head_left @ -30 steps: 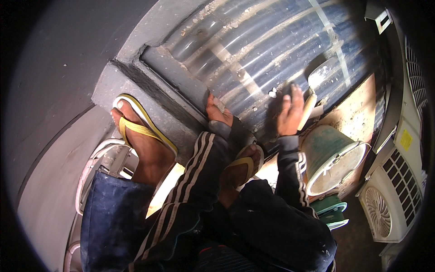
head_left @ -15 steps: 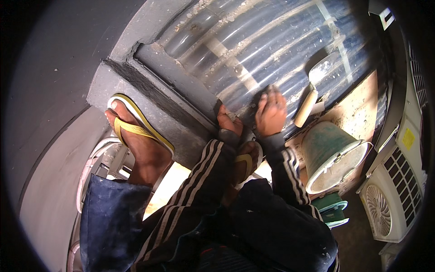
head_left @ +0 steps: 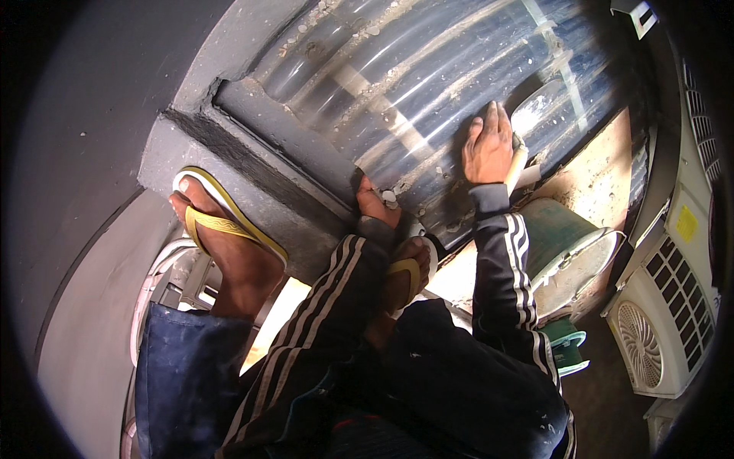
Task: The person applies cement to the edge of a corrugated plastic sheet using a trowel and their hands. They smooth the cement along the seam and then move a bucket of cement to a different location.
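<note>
My right hand lies flat on the dusty, ribbed transparent sheet, fingers stretched out and together. Just beside it is a trowel with a pale wooden handle, its bright blade resting on the sheet; the wrist and sleeve partly cover the handle's lower end. At the sheet's near edge, by the corner of the grey ledge, my left hand is closed with curled fingers. Whitish chips show against its fingers; what lies inside the grip is hidden.
My sandalled left foot stands on the grey concrete ledge; the other foot is below my left hand. A dirty green bucket lies tilted at the right, near an air-conditioner unit. Loose grit dots the sheet's grooves.
My right hand has moved right and farther out across the sheet, to the trowel's side. The left hand stays near the ledge corner, with pale chips now plainer at its fingers.
</note>
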Demonstrator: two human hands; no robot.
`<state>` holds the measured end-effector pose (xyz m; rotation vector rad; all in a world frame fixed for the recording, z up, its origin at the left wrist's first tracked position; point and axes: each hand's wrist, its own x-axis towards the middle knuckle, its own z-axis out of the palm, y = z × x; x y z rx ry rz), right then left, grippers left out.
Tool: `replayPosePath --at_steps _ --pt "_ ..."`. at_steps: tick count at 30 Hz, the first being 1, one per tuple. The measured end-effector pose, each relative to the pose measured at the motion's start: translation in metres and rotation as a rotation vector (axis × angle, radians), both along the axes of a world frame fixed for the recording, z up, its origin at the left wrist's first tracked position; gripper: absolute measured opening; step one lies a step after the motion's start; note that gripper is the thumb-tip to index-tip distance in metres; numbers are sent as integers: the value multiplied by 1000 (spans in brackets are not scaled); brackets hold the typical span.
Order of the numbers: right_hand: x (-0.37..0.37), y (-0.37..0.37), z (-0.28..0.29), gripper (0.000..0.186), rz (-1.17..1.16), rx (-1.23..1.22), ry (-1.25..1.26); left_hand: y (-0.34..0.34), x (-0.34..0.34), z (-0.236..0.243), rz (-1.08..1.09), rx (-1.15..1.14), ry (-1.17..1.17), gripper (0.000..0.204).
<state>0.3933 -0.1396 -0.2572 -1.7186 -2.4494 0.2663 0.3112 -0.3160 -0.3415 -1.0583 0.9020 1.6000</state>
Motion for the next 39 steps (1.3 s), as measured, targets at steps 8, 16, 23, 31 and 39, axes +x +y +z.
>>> replayPosePath --at_steps 8,16,23,31,39 --pt "-26 -129 18 39 177 -317 246 -1 -6 5 -33 216 -12 44" --pt "-12 -45 14 49 79 -16 -26 1 -3 -2 31 102 -106 46" --pt "-11 -132 24 42 331 -284 247 8 -7 9 -81 82 36 44" --pt "54 -21 3 46 -193 165 20 -3 1 -9 -22 -6 -46 38" --pt "90 11 -6 34 -411 251 66 -6 9 -30 55 -24 -14 32"
